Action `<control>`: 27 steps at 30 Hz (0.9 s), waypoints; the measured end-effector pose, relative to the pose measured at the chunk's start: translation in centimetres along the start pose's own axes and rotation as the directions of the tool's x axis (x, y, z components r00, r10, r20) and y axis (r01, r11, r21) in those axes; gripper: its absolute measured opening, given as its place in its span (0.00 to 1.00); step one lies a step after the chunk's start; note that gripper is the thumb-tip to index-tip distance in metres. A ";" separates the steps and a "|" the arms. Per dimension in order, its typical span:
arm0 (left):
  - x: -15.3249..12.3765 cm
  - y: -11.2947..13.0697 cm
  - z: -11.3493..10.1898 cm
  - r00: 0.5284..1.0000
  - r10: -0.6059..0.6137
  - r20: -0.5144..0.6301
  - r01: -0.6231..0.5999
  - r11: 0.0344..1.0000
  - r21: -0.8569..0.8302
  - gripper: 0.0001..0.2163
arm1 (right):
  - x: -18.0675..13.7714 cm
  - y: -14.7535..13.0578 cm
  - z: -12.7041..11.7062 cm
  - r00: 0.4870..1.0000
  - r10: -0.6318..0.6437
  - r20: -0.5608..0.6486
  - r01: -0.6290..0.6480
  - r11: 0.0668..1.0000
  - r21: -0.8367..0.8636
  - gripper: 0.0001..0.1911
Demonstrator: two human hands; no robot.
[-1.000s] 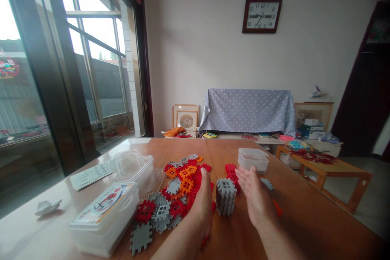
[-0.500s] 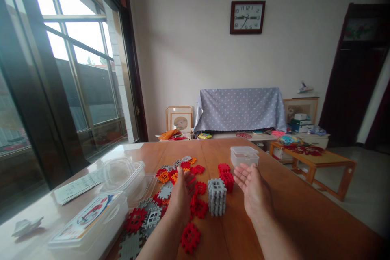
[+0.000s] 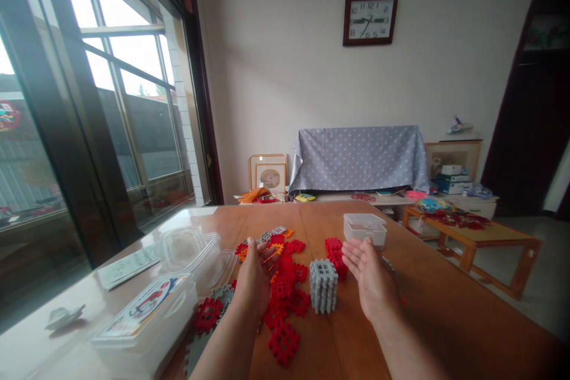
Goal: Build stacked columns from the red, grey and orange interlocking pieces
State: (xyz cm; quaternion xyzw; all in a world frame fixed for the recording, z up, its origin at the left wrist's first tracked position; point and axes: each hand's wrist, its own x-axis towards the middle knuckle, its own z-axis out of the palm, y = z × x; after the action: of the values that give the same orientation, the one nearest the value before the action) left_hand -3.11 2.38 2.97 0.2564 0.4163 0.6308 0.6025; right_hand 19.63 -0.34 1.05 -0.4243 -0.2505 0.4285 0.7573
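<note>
A grey block tower (image 3: 323, 286) built of waffle-like tiles stands upright on the wooden table (image 3: 445, 332). My left hand (image 3: 252, 279) lies on the pile of red, orange and grey tiles (image 3: 285, 273) left of the tower, fingers stretched out, holding nothing I can see. My right hand (image 3: 369, 279) hovers open just right of the tower, palm turned toward it and not touching it. A loose red tile (image 3: 283, 343) lies in front of the tower. More red tiles (image 3: 336, 252) lie behind it.
A small clear lidded box (image 3: 364, 229) stands beyond my right hand. At left are a clear storage box with a printed lid (image 3: 146, 323), an empty clear tub (image 3: 189, 247) and a leaflet (image 3: 129, 264). A low wooden table (image 3: 485, 243) stands on the floor at right.
My left hand slid left across the tile pile, pushing tiles aside and leaving red ones in front of the tower. My right hand stayed open beside the tower. The camera shifted slightly.
</note>
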 end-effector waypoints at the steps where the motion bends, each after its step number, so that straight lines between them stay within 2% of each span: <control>1: 0.0 0.3 -0.1 1.000 0.004 -0.007 -0.004 1.000 -0.008 0.25 | -0.3 -0.1 0.2 1.000 -0.001 -0.001 0.001 1.000 -0.010 0.31; 5: 0.7 1.8 -1.2 0.996 0.077 -0.053 -0.080 0.995 -0.066 0.23 | -1.1 0.2 0.6 0.998 -0.058 -0.008 0.057 0.996 -0.074 0.31; 9: 1.4 3.5 -2.7 0.969 0.184 -0.163 -0.203 0.973 -0.109 0.19 | -1.8 0.6 0.7 0.984 -0.174 -0.024 0.169 0.975 -0.146 0.28; 13: 1.6 3.9 -3.3 0.958 0.185 -0.217 -0.211 0.972 -0.102 0.15 | -2.1 0.7 0.7 0.962 -0.273 -0.014 0.267 0.948 -0.171 0.24; 15: 1.6 3.4 -3.1 0.964 0.182 -0.194 -0.197 0.979 -0.060 0.14 | -2.2 0.5 0.7 0.959 -0.283 -0.015 0.277 0.947 -0.163 0.24; 20: 1.2 1.7 -2.4 0.976 0.218 -0.026 -0.216 0.974 0.062 0.19 | -2.1 0.1 0.7 0.971 -0.234 -0.041 0.227 0.966 -0.127 0.23; 25: 1.2 2.1 -2.6 0.966 0.249 -0.065 -0.245 0.967 0.070 0.20 | -1.7 -0.1 0.6 0.976 -0.214 -0.034 0.210 0.973 -0.098 0.24; 27: 1.4 2.4 -2.9 0.963 0.255 -0.086 -0.250 0.966 0.074 0.20 | -2.0 -0.1 0.7 0.969 -0.246 -0.013 0.242 0.962 -0.123 0.24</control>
State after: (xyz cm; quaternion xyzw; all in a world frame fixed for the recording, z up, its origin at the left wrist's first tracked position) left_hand -6.97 3.32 3.21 0.2961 0.4278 0.7005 0.4884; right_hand 18.18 -1.79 1.49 -0.4414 -0.3154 0.3100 0.7808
